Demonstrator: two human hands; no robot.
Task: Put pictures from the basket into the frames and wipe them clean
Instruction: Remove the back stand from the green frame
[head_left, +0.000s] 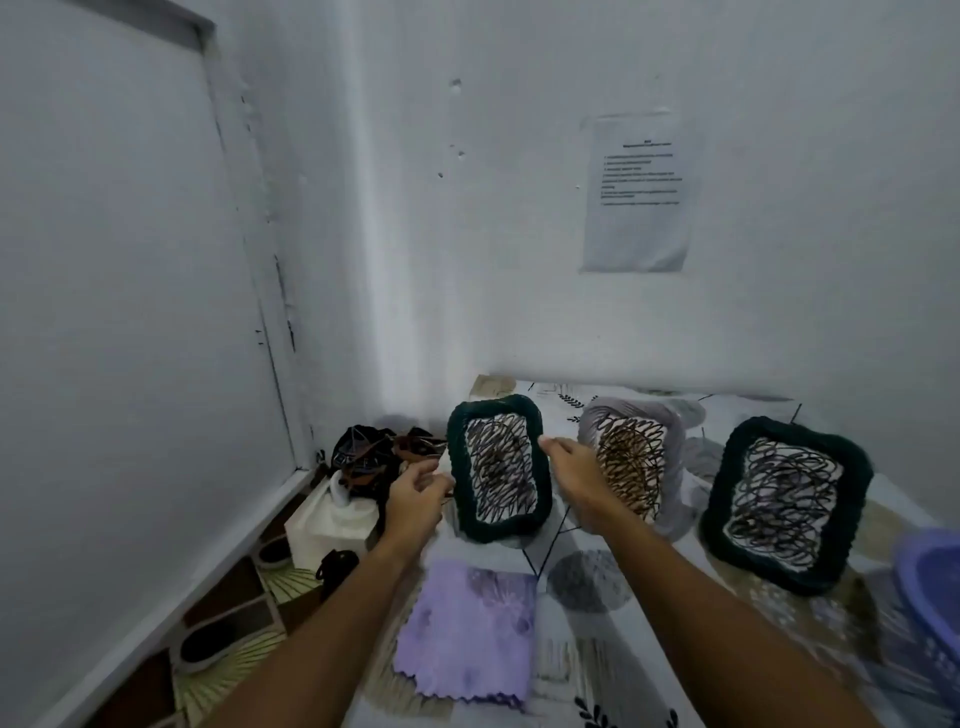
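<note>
Three woven frames stand upright on the patterned sheet (587, 618), each holding a scribbled picture: a dark green frame (540, 478) on the left, a grey frame (670, 467) in the middle and another dark green frame (727, 499) on the right. My left hand (415, 496) hovers at the left frame's left edge with its fingers loosely curled. My right hand (576, 475) is at that frame's right edge, its fingertips just touching the rim, and it partly covers the grey frame. A purple cloth (467, 634) lies flat in front. A purple basket (930, 587) shows at the right edge.
A white tissue box (332, 519) and dark bags (363, 452) sit in the left corner by the wall. Shoes (202, 644) lie on the floor at the lower left. A printed sheet of paper (636, 192) hangs on the back wall.
</note>
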